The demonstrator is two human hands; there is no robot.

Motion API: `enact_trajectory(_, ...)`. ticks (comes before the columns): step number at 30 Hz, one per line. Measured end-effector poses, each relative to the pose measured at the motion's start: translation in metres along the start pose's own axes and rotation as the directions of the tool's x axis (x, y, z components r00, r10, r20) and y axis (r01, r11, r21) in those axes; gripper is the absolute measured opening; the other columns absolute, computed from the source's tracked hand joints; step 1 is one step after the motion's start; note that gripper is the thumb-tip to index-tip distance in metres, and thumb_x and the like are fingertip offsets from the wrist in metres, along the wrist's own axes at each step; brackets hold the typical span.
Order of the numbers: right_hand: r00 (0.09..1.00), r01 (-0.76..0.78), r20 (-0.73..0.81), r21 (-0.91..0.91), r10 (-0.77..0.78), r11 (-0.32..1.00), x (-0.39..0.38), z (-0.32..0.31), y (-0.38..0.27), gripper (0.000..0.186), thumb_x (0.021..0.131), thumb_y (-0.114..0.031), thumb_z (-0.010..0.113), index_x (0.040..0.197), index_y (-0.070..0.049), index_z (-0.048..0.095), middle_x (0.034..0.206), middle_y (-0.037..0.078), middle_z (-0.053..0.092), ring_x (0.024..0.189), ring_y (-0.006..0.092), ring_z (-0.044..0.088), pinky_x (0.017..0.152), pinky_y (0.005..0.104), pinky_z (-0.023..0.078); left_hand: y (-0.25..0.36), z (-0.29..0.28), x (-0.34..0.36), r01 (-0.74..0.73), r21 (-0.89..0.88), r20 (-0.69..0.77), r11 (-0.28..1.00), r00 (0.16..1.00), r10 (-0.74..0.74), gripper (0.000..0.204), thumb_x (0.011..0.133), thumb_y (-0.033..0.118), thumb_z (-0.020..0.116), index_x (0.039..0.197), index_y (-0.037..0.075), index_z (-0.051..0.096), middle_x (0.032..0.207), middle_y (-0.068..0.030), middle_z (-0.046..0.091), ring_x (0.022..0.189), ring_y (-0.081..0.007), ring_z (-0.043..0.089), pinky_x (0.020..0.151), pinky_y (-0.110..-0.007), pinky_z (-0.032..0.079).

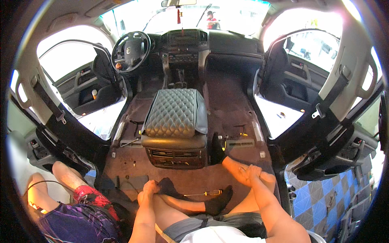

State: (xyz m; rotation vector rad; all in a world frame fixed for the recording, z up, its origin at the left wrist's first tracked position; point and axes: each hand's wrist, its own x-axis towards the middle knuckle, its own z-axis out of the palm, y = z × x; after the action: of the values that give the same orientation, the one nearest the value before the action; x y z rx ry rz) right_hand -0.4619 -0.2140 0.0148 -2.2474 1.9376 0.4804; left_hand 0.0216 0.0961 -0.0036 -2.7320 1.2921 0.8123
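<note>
My left hand [150, 187] is closed and rests at my bent left knee, with nothing showing in it. Closed as well, my right hand [253, 172] lies against my raised right leg, and I see nothing held in it. On the brown floor [129, 162] between my legs lies a screwdriver [212, 192] with a yellow and dark handle, close to my dark-socked foot [219, 200]. In front of me stands the car's centre console [174, 156], topped by a quilted black cover [174, 109]. Neither hand touches the console or the screwdriver.
At lower left another person [77, 218] in a dark purple top leans in beside me. Ahead are the steering wheel [131, 52] and dashboard [235, 43]. Open doors [300, 73] flank the cabin. Small yellow pieces [243, 134] lie near a floor vent [240, 143].
</note>
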Motion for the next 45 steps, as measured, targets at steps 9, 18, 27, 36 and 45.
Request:
enact_trajectory(9, 1.0, 0.022, -0.003, -0.041, -0.022, 0.999, -0.006, 0.002, -0.002, 0.054, 0.09, -0.05, 0.064, 0.106, 0.001, 0.073, 0.105, 0.013, 0.074, 0.1, 0.0215, 0.07, 0.09, 0.0397, 0.052, -0.021, 0.052, 0.028, -0.005, 0.32, 0.069, 0.947, 0.997, -0.018, 0.034, 0.086, 0.038, 0.064, 0.108, 0.016, 0.077, 0.115, -0.0114, 0.072, 0.11, -0.0271, 0.069, 0.092, -0.038, 0.054)
enact_trajectory(18, 1.0, 0.024, -0.004, -0.044, -0.024, 0.999, -0.014, -0.003, 0.002, 0.057, 0.089, -0.052, 0.065, 0.107, 0.001, 0.072, 0.105, 0.013, 0.074, 0.099, 0.0221, 0.07, 0.09, 0.0392, 0.052, -0.039, 0.071, -0.017, -0.01, -0.704, -0.135, 0.71, 0.984, -0.12, 0.038, 0.09, 0.039, 0.054, 0.111, 0.014, 0.074, 0.122, -0.0092, 0.069, 0.114, -0.024, 0.065, 0.095, -0.036, 0.051)
enact_trajectory(27, 1.0, 0.018, -0.002, -0.038, -0.019, 0.999, -0.024, -0.004, 0.011, 0.059, 0.087, -0.054, 0.066, 0.108, 0.001, 0.071, 0.104, 0.013, 0.074, 0.099, 0.0227, 0.07, 0.089, 0.0386, 0.052, -0.006, 0.036, -0.042, -0.106, -0.772, -0.313, 0.627, 0.922, -0.23, 0.035, 0.092, 0.034, 0.06, 0.094, 0.001, 0.071, 0.093, -0.0128, 0.072, 0.083, -0.0261, 0.069, 0.076, -0.037, 0.056)
enact_trajectory(36, 0.999, 0.038, 0.026, -0.024, -0.037, 0.999, -0.035, -0.003, 0.017, 0.062, 0.086, -0.057, 0.067, 0.108, 0.001, 0.07, 0.104, 0.013, 0.074, 0.098, 0.0233, 0.071, 0.089, 0.038, 0.053, 0.041, -0.014, -0.089, -0.015, -0.781, -0.244, 0.624, 0.927, -0.283, 0.035, 0.09, 0.037, 0.061, 0.092, 0.004, 0.07, 0.095, -0.0099, 0.071, 0.089, -0.0253, 0.067, 0.08, -0.038, 0.054)
enact_trajectory(45, 0.995, 0.051, 0.083, 0.0, -0.051, 0.999, -0.055, 0.001, 0.032, 0.065, 0.084, -0.059, 0.067, 0.109, 0.001, 0.069, 0.103, 0.013, 0.074, 0.098, 0.0239, 0.071, 0.089, 0.0375, 0.053, 0.061, -0.025, -0.121, -0.032, -0.969, -0.126, 0.244, 0.916, -0.381, 0.024, 0.088, 0.03, 0.063, 0.087, 0.007, 0.07, 0.085, -0.0061, 0.068, 0.08, -0.0149, 0.061, 0.077, -0.033, 0.049)
